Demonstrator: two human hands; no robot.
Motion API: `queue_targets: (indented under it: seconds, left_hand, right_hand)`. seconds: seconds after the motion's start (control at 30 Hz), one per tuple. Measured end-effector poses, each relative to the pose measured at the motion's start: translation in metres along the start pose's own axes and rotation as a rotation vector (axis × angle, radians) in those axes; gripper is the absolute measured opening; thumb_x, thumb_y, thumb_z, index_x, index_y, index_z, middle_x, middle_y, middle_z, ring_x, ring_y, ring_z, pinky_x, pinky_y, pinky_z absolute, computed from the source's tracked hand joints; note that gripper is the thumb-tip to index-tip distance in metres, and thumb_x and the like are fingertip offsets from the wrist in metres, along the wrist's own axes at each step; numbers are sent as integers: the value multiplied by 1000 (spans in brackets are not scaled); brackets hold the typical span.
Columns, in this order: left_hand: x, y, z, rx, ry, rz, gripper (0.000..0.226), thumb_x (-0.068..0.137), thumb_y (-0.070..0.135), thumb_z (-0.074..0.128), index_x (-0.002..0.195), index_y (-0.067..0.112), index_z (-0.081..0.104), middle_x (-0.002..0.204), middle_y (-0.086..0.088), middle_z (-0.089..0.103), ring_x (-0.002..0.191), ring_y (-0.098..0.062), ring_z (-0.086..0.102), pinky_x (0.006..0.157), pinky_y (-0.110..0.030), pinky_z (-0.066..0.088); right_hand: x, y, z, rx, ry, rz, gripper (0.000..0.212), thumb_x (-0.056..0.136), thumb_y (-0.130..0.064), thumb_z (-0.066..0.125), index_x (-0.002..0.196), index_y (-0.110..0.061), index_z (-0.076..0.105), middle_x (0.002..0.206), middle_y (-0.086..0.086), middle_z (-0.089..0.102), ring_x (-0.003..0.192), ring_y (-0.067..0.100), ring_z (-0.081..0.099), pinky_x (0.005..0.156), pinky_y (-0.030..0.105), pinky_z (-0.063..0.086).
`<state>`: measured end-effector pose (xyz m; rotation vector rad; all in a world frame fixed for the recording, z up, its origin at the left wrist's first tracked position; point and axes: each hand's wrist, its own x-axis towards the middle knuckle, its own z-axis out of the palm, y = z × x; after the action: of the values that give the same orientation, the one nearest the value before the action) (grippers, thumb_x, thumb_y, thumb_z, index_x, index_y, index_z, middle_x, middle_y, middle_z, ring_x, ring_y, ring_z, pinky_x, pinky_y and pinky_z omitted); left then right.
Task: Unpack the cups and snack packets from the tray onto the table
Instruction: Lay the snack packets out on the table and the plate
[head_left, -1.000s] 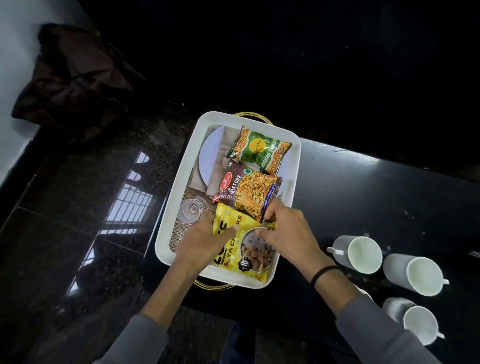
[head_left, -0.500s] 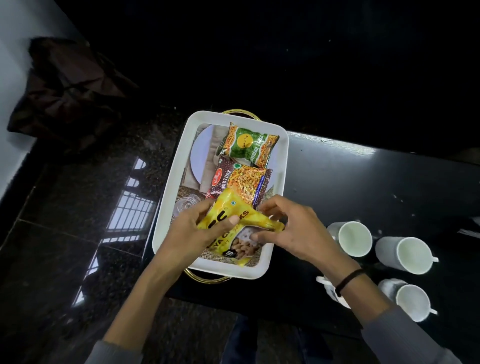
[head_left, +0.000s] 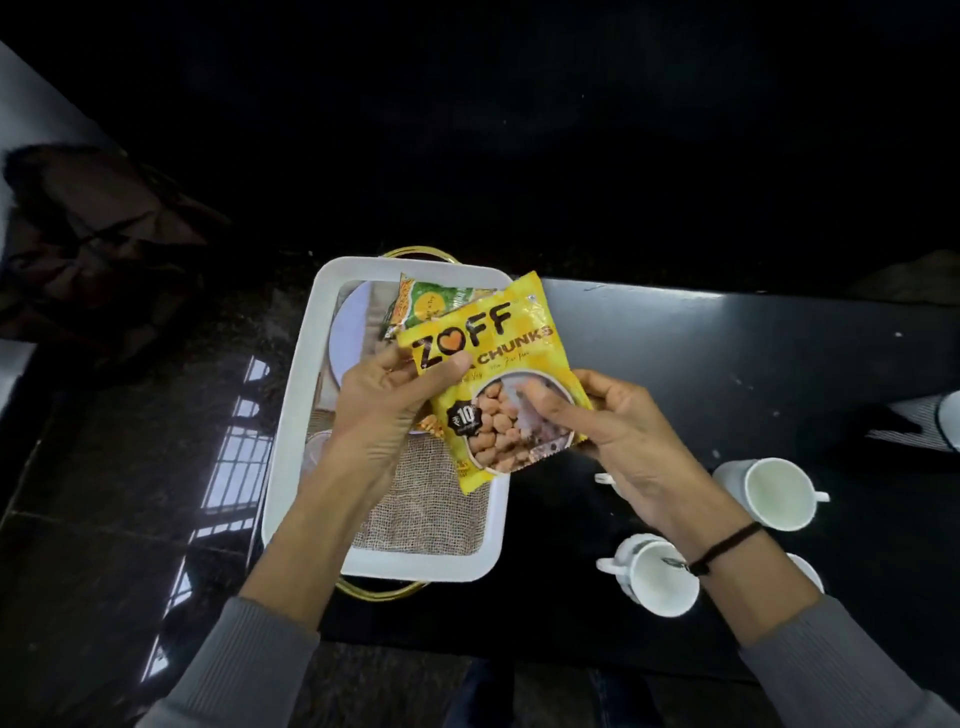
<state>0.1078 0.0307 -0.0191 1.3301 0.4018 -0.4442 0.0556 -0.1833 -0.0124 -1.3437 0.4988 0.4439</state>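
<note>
Gripping of the yellow packet (head_left: 493, 384) is shared by both hands: its upper left corner is clamped between the thumb and curled fingers of the left hand (head_left: 384, 405), and its lower right edge is pinched by the right hand (head_left: 613, 431). The packet is held tilted in the air above the right edge of the tray (head_left: 291, 415). A green packet (head_left: 431, 301) is seen at the tray's far end, partly hidden behind the yellow one. White cups (head_left: 774, 493) are set on the table (head_left: 727, 364) toward its near edge, right of the tray.
</note>
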Motion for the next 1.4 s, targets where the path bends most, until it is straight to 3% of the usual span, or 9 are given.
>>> queue_targets:
  seconds: [0.17, 0.3, 0.47, 0.7, 0.8, 0.9, 1.03, 1.17, 1.4]
  left_hand:
    - [7, -7, 25, -34, -2, -33, 46, 63, 24, 90, 104, 13, 71, 96, -6, 81, 80, -15, 77, 62, -25, 59]
    - [7, -15, 45, 17, -160, -109, 59, 60, 31, 94, 106, 28, 58, 94, 15, 80, 88, -5, 76, 70, -34, 61]
    - [9, -25, 56, 197, -182, -106, 79, 53, 24, 99, 120, 16, 58, 111, -4, 78, 104, -22, 74, 92, -43, 58]
    - [12, -31, 82, 47, -204, -171, 49, 69, 14, 90, 113, 10, 70, 108, -12, 78, 94, -28, 77, 75, -34, 63]
    - [9, -33, 97, 48, -119, -147, 40, 76, 19, 84, 111, 8, 69, 100, -13, 80, 90, -28, 77, 72, -30, 63]
    - [8, -34, 115, 44, -149, -144, 34, 81, 16, 79, 112, 16, 63, 104, -6, 80, 95, -20, 77, 72, -29, 63]
    - [11, -33, 136, 63, -182, -172, 40, 89, 6, 73, 126, 5, 58, 113, -11, 77, 102, -25, 75, 82, -35, 63]
    - [20, -35, 136, 83, -283, -163, 70, 79, -1, 81, 136, 25, 51, 120, -3, 75, 112, -22, 71, 89, -39, 60]
    - [39, -44, 140, 143, -353, -181, 69, 75, -14, 74, 125, 32, 62, 119, -2, 75, 113, -23, 70, 94, -40, 58]
  right_hand:
    - [1, -1, -16, 46, 46, 37, 46, 84, -53, 73, 110, -15, 77, 106, 6, 80, 104, 23, 74, 101, 39, 50]
    - [2, -2, -25, 121, 105, 14, 40, 82, -46, 79, 107, -17, 78, 105, 7, 80, 96, 20, 76, 85, 34, 54]
    - [3, -3, -39, 141, 103, 49, 34, 79, -42, 83, 98, -14, 80, 97, 10, 81, 84, 21, 78, 65, 23, 59]
    - [8, -2, -65, 181, 326, 37, 40, 74, -35, 85, 105, -12, 77, 98, 7, 81, 104, 29, 74, 105, 49, 51]
    - [6, -1, -74, 229, 293, 81, 48, 71, -26, 89, 111, -6, 72, 106, 18, 78, 94, 33, 76, 89, 48, 61]
    - [11, -9, -96, 254, 355, 26, 33, 73, -20, 88, 102, -12, 75, 107, 19, 77, 80, 24, 73, 72, 38, 58]
    - [16, -20, -103, 49, 220, 68, 42, 71, -36, 89, 105, -15, 77, 101, 4, 81, 104, 29, 73, 107, 56, 46]
    - [24, -22, -115, 114, 207, 84, 52, 64, -29, 90, 110, -9, 74, 104, 6, 80, 113, 32, 69, 114, 58, 37]
    - [44, -16, -129, 36, 217, 136, 54, 61, -15, 95, 110, -15, 73, 100, 1, 81, 99, 23, 76, 91, 44, 57]
